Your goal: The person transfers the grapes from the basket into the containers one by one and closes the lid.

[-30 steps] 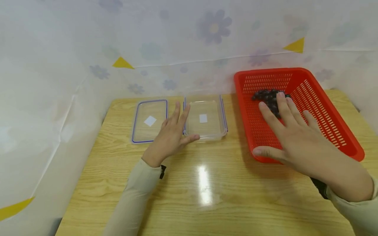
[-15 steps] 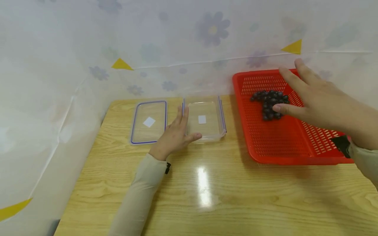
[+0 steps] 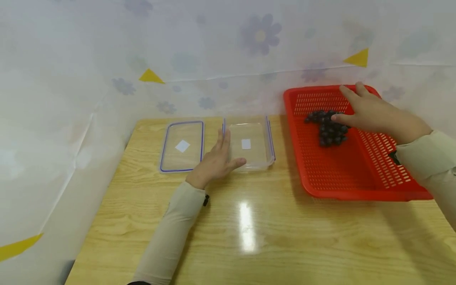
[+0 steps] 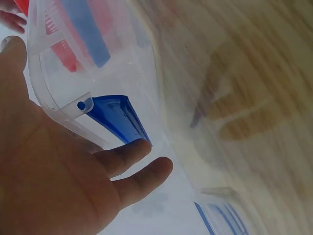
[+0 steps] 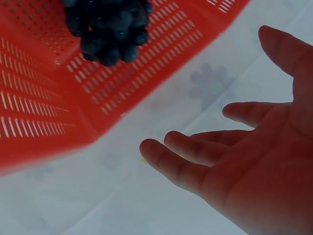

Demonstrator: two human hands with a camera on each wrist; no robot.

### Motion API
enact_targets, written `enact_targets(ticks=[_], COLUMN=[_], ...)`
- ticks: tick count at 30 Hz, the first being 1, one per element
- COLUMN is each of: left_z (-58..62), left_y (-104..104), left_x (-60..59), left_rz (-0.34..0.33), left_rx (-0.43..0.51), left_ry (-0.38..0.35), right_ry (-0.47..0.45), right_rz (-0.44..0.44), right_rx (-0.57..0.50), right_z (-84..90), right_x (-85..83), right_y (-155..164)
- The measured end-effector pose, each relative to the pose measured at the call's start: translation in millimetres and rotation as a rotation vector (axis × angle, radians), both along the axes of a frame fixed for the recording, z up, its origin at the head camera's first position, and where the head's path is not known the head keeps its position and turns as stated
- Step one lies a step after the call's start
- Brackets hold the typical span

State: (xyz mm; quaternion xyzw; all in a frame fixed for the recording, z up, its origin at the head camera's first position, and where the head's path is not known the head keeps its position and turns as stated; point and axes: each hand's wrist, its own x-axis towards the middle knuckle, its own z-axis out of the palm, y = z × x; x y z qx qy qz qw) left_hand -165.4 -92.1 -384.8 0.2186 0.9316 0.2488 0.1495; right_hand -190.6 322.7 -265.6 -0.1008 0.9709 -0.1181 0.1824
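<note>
The right hand is held out with its fingers spread and has nothing in it. From the head view, its thumb sits over the grapes and its other fingers are over the far rim of the red basket. The right wrist view shows a gap between the fingers and the grapes.

The left hand is by the side of the clear box. Its fingers are mostly straight and not curled round anything. One fingertip is right by a blue flap on the box's side. I cannot tell if it presses there.

The step looks like reaching for the grapes while the left hand keeps near the box. Picking the grapes up would call for the right hand to go down into the basket and close its fingers round the bunch gently, as grapes can squash or drop off.

The dark grapes lie in a heap near the back of the basket. The basket is to the right of the box, with some table between. The box has no lid on. The lid lies flat to its left, and a white square shows on it. Behind everything is a pale sheet with flowers.
</note>
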Motion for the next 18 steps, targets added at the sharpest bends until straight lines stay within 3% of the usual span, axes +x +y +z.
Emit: enact_targets(ticks=[6, 13, 18], left_z=[-1.2, -0.2, 0.1], left_y=[1.6, 5.5, 6.6], left_x=[-1.0, -0.9, 0.4], left_rz=[0.003, 0.007, 0.007], left_rx=[-0.018, -0.023, -0.019], left_ry=[0.013, 0.018, 0.018], right_ry=[-0.033, -0.118, -0.12], right_rz=[0.004, -0.11, -0.147], right_rx=[0.033, 0.041, 0.06], right_z=[-25.0, -51.4, -62.8], right_x=[-16.3, -26.3, -27.6], right_y=[0.2, 0.0, -3.9])
